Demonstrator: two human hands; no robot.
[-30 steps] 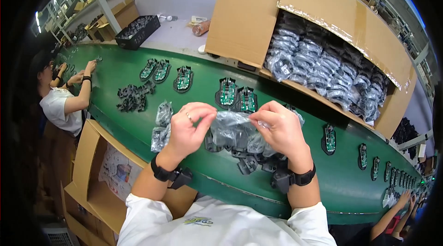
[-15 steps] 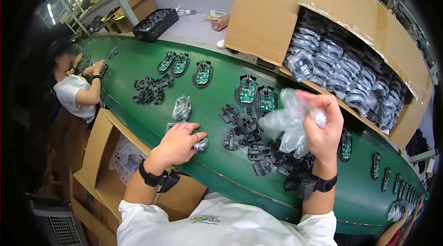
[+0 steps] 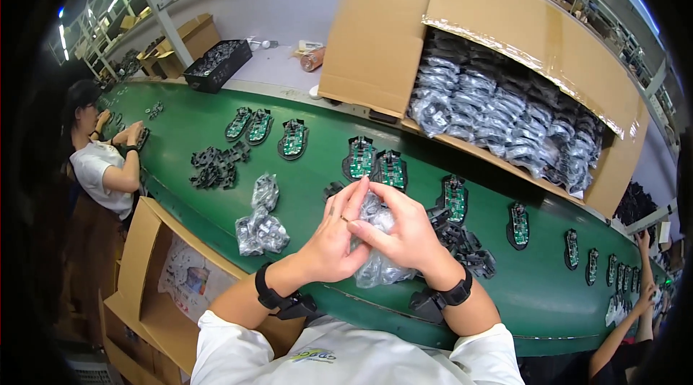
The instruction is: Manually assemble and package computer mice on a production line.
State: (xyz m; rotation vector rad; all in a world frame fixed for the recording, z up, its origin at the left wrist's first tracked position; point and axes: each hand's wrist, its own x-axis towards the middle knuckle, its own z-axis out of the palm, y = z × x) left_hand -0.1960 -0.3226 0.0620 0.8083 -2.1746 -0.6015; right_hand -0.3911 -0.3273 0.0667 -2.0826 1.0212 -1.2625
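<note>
My left hand (image 3: 332,240) and my right hand (image 3: 406,233) meet over the near edge of the green belt, fingertips touching. Between and below them is a crumpled clear plastic bag (image 3: 382,271), which both hands close around; whether anything is inside is hidden. Under and beside my right hand lies a pile of black plastic parts (image 3: 471,253). Just beyond the fingers sit two green circuit boards in black oval shells, one board (image 3: 361,158) left of the other (image 3: 392,169). Small clear-bagged parts (image 3: 261,233) rest to the left of my left hand.
An open carton (image 3: 498,136) of bagged dark items stands behind the belt (image 3: 317,190). More shelled boards (image 3: 518,226) line the right. A black bin (image 3: 218,67) is at back left, an open carton (image 3: 148,277) at front left. Another person (image 3: 101,161) works at far left.
My right hand has come left and down with the plastic bag. The left hand has left the small bagged parts and moved right to join it. The whole view has shifted somewhat.
</note>
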